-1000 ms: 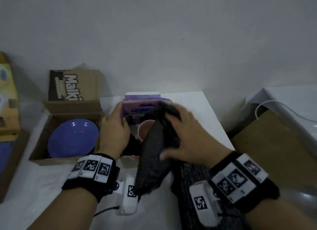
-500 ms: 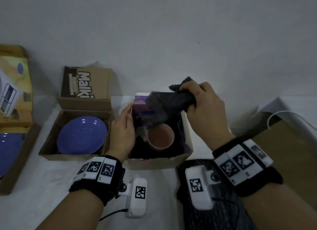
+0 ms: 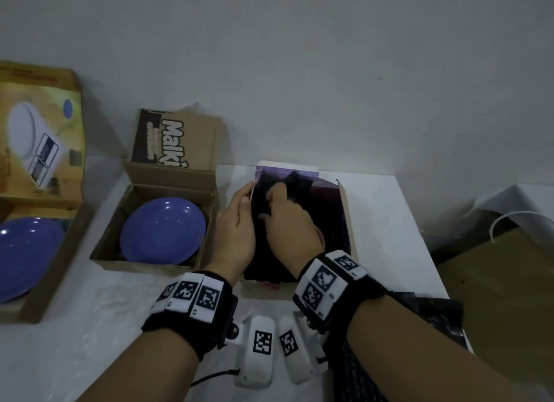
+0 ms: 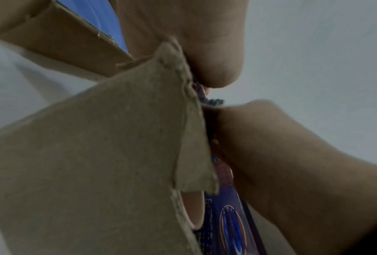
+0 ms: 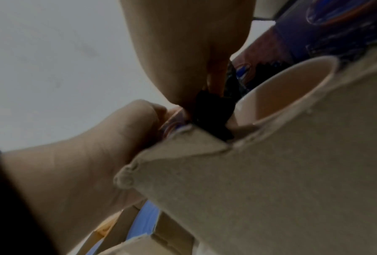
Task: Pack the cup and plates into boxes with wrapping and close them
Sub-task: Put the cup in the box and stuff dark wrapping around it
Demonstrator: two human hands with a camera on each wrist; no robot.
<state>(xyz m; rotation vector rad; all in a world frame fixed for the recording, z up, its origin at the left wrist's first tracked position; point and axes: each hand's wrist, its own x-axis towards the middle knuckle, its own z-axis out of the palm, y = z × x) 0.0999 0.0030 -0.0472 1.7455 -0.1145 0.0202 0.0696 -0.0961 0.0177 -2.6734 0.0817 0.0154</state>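
A small cardboard box [image 3: 344, 216] with purple printed flaps stands at the middle of the white table. Dark wrapping cloth [image 3: 295, 181] fills it and hides the cup in the head view. The right wrist view shows the pinkish cup [image 5: 292, 89] upright inside, the cloth [image 5: 211, 110] bunched beside it at the box's corner. My right hand [image 3: 281, 213] pinches the cloth at the box's left side. My left hand [image 3: 239, 213] grips the box's left wall. A blue plate [image 3: 163, 231] lies in the open Malki box [image 3: 150, 263].
A second blue plate [image 3: 24, 254] lies in an open box [image 3: 51, 269] with a yellow printed lid at the far left. More dark cloth [image 3: 434, 311] lies on the table under my right forearm. A brown paper bag [image 3: 509, 281] stands to the right, off the table.
My right hand brought the cloth down from the box's far edge to its left side. The cup, seen in the box before, is now covered in the head view.
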